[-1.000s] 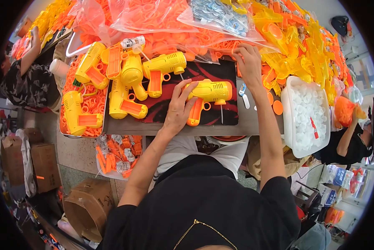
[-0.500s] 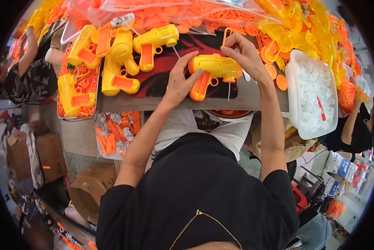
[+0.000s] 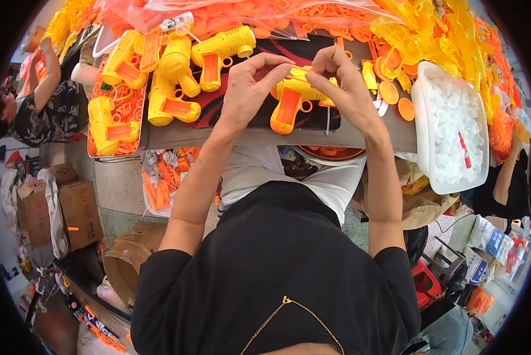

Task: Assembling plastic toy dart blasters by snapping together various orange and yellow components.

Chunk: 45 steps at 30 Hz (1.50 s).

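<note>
A yellow toy gun point(image 3: 295, 94) with an orange grip lies on the dark, red-patterned mat point(image 3: 250, 112) before me. Above its body my left hand point(image 3: 250, 89) is closed in a pinch, fingertips pointing right. My right hand point(image 3: 342, 86) pinches from the other side, its fingertips close to the left ones. Between them is a small, thin orange piece, mostly covered by the fingers. Neither hand grips the gun, and the hands hide part of its top and front.
More yellow toy guns point(image 3: 174, 59) lie at the left, some over a tray of orange rings point(image 3: 123, 103). A white bin point(image 3: 437, 171) of clear plastic pieces stands at the right. Orange and yellow parts point(image 3: 396, 44) heap along the back. Other people point(image 3: 46, 97) sit at both sides.
My left hand has let go of the toy gun, which now rests on the mat. Both hands have come together above it; the right one has moved its orange piece left and down.
</note>
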Tool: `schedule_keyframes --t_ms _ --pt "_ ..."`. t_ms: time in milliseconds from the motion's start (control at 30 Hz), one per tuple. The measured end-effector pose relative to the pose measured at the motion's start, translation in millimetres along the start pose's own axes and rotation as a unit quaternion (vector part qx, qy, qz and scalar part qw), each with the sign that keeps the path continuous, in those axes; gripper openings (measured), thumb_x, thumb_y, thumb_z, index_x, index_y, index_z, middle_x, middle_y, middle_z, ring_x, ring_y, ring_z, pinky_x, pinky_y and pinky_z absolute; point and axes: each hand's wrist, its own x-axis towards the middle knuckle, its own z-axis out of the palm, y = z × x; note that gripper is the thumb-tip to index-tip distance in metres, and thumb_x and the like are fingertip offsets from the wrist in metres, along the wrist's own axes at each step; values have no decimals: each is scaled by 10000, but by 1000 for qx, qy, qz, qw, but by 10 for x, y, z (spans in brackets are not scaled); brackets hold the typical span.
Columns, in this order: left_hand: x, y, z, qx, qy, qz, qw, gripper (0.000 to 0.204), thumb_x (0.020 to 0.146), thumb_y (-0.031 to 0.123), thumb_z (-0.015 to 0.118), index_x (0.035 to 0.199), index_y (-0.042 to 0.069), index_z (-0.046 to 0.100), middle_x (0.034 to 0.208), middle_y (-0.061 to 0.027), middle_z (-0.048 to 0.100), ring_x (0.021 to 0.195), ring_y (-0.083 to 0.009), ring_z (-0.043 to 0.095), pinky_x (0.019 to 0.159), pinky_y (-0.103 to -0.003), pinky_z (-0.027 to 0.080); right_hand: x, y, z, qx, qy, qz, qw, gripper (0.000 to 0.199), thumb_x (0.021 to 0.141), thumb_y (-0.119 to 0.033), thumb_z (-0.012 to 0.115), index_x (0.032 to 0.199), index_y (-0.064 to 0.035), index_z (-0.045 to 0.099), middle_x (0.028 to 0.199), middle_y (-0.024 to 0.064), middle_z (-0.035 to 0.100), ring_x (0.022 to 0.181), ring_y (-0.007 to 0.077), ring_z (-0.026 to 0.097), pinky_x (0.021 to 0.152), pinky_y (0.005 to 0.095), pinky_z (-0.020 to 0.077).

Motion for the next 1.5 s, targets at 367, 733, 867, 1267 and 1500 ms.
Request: schedule_keyframes --t_ms 367,733,867,1267,1500 --pt "26 -380 -221 139 7 22 990 281 1006 208 591 1215 44 681 1112 -105 665 1012 -194 637 879 -299 500 56 354 225 -139 121 35 982 138 903 -107 701 947 20 671 781 47 662 671 86 567 616 242 457" --pt "142 -529 -160 108 -88 -35 990 315 917 215 723 1185 48 715 985 -72 658 849 -129 611 758 -270 496 -28 389 264 -244 142 -10 959 120 869 -132 732 943 -39 717 867 74 630 825 204 621 760 318 481" --pt "85 -520 -325 112 -59 -43 991 324 925 216 723 1201 47 713 1005 -66 660 848 -107 616 735 -251 496 -70 650 -212 -282 267 -49 920 145 852 -187 757 967 -99 749 1009 49 612 973 236 581 873 365 419" --pt "136 -483 -261 263 -10 72 962 393 887 213 744 1235 42 680 1046 -137 670 904 -228 641 827 -331 502 -56 790 -623 -471 165 100 861 155 803 -232 785 903 -128 728 1130 28 592 1135 253 515 983 469 326" --pt "606 269 315 157 -173 113 966 402 867 134 739 1250 42 663 942 -84 708 877 -139 653 855 -293 507 63 68 -684 -91 64 81 991 233 898 -269 737 962 -47 710 1058 12 590 1040 100 528 896 261 400"
